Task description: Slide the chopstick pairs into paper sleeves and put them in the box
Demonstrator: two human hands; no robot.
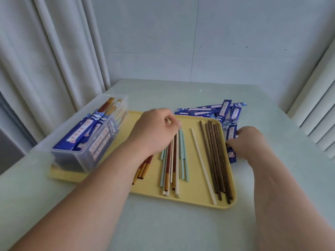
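Note:
Loose chopsticks lie on a yellow tray (195,198): a mixed bunch of pale blue, white and red-gold ones (173,165), a single white one (204,166), and several dark brown ones (215,158). My left hand (155,131) is over the far ends of the mixed bunch, its fingers curled onto them. My right hand (244,142) pinches a blue paper sleeve (231,140) at the tray's right edge. A clear plastic box (87,134) at the left holds several sleeved pairs.
A heap of empty blue sleeves (213,110) lies behind the tray's far right corner. The table (181,229) is pale green, with curtains at the left and a wall behind. The box stands on the tray's left end.

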